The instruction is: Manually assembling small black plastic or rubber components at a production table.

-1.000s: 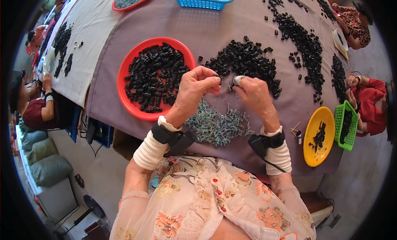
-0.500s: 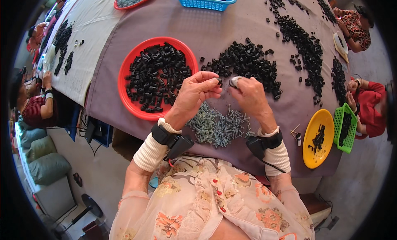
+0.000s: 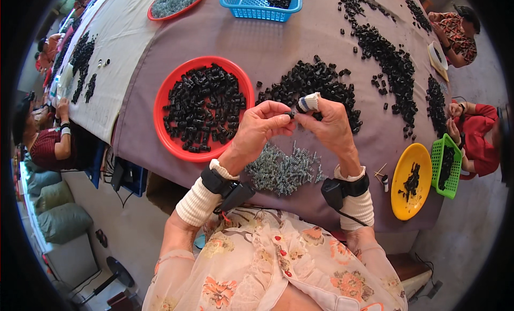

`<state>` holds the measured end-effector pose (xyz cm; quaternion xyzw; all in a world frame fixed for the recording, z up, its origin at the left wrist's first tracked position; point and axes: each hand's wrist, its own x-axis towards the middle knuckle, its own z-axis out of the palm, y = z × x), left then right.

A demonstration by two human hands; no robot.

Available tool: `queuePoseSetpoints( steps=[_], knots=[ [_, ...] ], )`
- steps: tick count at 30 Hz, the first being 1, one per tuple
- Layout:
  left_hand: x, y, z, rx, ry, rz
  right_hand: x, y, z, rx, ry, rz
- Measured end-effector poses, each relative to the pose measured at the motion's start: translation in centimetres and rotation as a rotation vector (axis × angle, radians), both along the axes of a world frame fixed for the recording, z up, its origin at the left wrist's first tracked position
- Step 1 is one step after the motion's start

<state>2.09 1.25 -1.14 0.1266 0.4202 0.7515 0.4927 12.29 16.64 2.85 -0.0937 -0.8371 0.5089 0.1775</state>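
Note:
My left hand (image 3: 256,130) pinches a small black plastic part (image 3: 290,114) between thumb and fingertips. Against that part come the bent fingers of my right hand (image 3: 333,124), whose grip hides whatever else it holds. A white cloth-like sleeve with dark bands (image 3: 309,102) covers a finger of my right hand. Below both hands lies a loose heap of small grey metal springs (image 3: 281,170). Just beyond them spreads a pile of black plastic parts (image 3: 321,80). To the left stands a red round tray (image 3: 160,126) with many black pieces in it.
Farther off are a blue basket (image 3: 262,13) and a red dish of springs (image 3: 151,11). At right lie a yellow plate (image 3: 402,209), a green basket (image 3: 454,185) and a long trail of black parts (image 3: 393,70). Other people sit along both sides.
My right hand has turned upward and moved in to the left, bringing its fingertips to the black part. My left hand has shifted slightly right and down.

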Motion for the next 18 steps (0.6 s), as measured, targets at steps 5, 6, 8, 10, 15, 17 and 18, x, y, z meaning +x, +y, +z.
queuePoseSetpoints(
  steps=[5, 6, 8, 10, 15, 17, 18],
  knots=[
    [0.0, 0.2, -0.1, 0.041, -0.009, -0.001, 0.0, 0.4, 0.0, -0.005, 0.008, -0.002],
    [0.0, 0.1, -0.1, 0.037, -0.013, 0.005, 0.0, 0.5, 0.0, 0.009, 0.017, -0.006],
    [0.0, 0.2, 0.0, 0.036, -0.017, 0.011, 0.0, 0.5, 0.2, 0.031, 0.021, 0.002],
    [0.0, 0.3, 0.0, 0.026, 0.004, 0.012, -0.1, 0.5, 0.2, 0.051, 0.025, 0.01],
    [0.0, 0.4, 0.2, 0.017, 0.137, 0.01, -0.4, 0.7, 0.9, 0.125, 0.051, 0.087],
    [0.0, 0.4, 0.4, 0.02, 0.196, 0.006, -0.6, 0.8, 1.6, 0.132, 0.022, 0.115],
    [-0.1, 0.5, 0.6, -0.002, 0.27, -0.004, -0.7, 0.9, 2.0, 0.138, -0.008, 0.142]
  ],
)
